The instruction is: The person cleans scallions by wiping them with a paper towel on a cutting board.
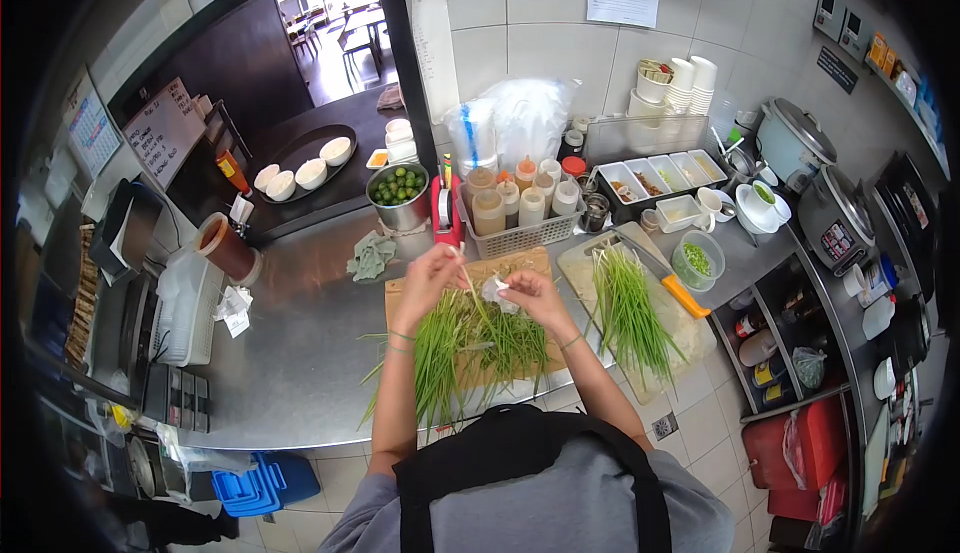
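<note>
My left hand (430, 281) is closed in a pinch on a thin spring onion stalk (469, 279), its pale end up by the fingertips. In my right hand (536, 298) is a crumpled white wad (496, 292), tissue or thin plastic; I cannot tell which. Below both hands, a loose heap of spring onions (440, 353) spreads over a brown board (541, 261), green tops hanging past the counter's near edge. To the right, a tidier bunch of spring onions (632, 308) lies on a pale cutting board (660, 363), beside an orange-handled knife (685, 296).
Behind the boards stands a basket (525, 238) of sauce bottles, with a pot of green limes (398, 187) to its left. A tub of chopped greens (697, 260) sits at the right. A green cloth (371, 256) lies on the steel counter (290, 353).
</note>
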Demonstrator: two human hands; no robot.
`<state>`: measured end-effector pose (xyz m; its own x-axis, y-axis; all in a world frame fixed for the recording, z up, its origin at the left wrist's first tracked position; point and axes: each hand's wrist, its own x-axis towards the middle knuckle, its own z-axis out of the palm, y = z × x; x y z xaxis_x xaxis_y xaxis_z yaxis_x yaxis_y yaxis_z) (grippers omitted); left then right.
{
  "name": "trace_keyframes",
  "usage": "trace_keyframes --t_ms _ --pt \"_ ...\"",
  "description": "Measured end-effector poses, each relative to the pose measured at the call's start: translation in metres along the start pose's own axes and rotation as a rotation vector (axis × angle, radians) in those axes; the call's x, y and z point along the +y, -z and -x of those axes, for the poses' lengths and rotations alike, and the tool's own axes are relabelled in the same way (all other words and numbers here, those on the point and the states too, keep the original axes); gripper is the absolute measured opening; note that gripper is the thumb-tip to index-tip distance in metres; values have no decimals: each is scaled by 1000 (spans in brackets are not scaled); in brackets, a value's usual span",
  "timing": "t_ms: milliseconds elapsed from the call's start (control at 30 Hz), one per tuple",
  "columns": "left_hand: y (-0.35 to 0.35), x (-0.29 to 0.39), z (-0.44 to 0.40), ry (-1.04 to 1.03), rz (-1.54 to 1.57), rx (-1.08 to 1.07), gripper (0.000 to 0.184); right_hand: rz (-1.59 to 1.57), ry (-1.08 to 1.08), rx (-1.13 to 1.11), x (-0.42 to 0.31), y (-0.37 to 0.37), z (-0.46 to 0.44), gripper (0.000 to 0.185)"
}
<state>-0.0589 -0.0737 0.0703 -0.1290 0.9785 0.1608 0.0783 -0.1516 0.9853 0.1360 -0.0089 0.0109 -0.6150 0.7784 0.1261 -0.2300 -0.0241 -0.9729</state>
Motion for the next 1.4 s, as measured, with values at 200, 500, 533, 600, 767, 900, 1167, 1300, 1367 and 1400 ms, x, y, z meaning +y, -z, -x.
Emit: trace_keyframes --t_ms 200,500,533,600,767,900,1167,1300,1367,1400 --pt "-21 -11 -9 -47 -27 -31 10 121 144 -27 -3 -11 -5 12" --pt "22 -1 -5 -81 82 192 8 307 89 -72 22 18 16 12" --pt "27 0 -4 -85 94 216 8 358 92 -71 24 21 17 12" --pt "31 13 -1 -101 61 278 9 547 95 -56 30 28 16 11" --pt "32 32 -1 -205 -192 444 12 585 120 156 36 29 10 8" --pt "14 24 -10 -240 -384 453 15 436 176 285 3 10 5 10" --pt "-41 1 -19 -181 -442 360 18 409 313 227 -28 -29 -1 14" --pt "-48 3 -21 -257 -466 381 18 388 268 259 -22 -32 -6 13" --pt "-46 9 -22 -142 -357 357 19 385 253 243 -19 -35 -5 12" --pt "-44 11 -22 -128 -339 359 19 384 246 235 -17 -36 -5 11"
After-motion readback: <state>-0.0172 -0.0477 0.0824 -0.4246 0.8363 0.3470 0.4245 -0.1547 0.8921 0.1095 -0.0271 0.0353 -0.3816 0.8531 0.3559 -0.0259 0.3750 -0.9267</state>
